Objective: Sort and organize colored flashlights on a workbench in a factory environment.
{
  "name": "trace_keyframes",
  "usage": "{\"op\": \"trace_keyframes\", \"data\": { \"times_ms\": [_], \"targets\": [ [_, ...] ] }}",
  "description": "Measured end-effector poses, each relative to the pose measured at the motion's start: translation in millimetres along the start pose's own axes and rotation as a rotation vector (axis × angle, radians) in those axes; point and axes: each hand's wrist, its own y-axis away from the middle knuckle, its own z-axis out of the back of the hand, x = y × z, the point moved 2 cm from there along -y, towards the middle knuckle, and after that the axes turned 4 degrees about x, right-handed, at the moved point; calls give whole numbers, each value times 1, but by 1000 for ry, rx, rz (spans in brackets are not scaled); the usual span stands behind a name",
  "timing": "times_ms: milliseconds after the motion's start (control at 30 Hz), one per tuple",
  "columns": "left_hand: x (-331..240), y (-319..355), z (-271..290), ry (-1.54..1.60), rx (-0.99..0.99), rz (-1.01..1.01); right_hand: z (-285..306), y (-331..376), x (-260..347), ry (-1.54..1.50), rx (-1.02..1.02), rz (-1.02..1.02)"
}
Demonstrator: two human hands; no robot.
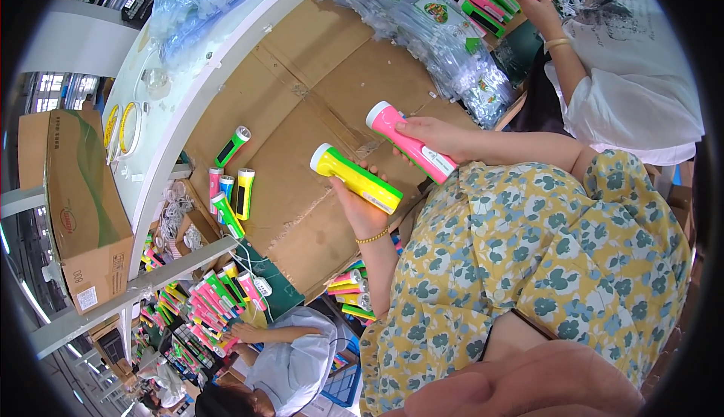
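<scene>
My left hand (357, 207) is closed around a yellow and green flashlight (360, 180) with a white head. Just up and to the right, my right hand (431, 136) grips a pink flashlight (407, 144), also white-headed, its thumb lying along the barrel. Both flashlights are tilted, heads toward the upper left, and are held apart from each other above a brown cardboard sheet (302, 115). Fingers wrapped beneath each barrel are partly hidden.
Several flashlights (243, 194) stand at the cardboard's left edge. Clear plastic bags (430, 32) lie at the top, beside more flashlights and a co-worker's hands (539, 2). Another co-worker (290, 349) sits lower left near piled flashlights (215, 300). A white curved shelf edge (181, 108) borders the left.
</scene>
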Motion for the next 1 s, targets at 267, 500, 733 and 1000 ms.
{"op": "trace_keyframes", "data": {
  "times_ms": [267,500,733,1000],
  "targets": [
    [1,-13,20,222,167,86,-7,-3,-1,-164,30,12],
    [5,-11,22,326,226,148,-3,-4,-9,-239,100,-12],
    [6,-5,13,219,204,130,-14,8,6,-108,72,4],
    [7,3,0,131,223,112,-12,6,4,61,122,48]
  ]
}}
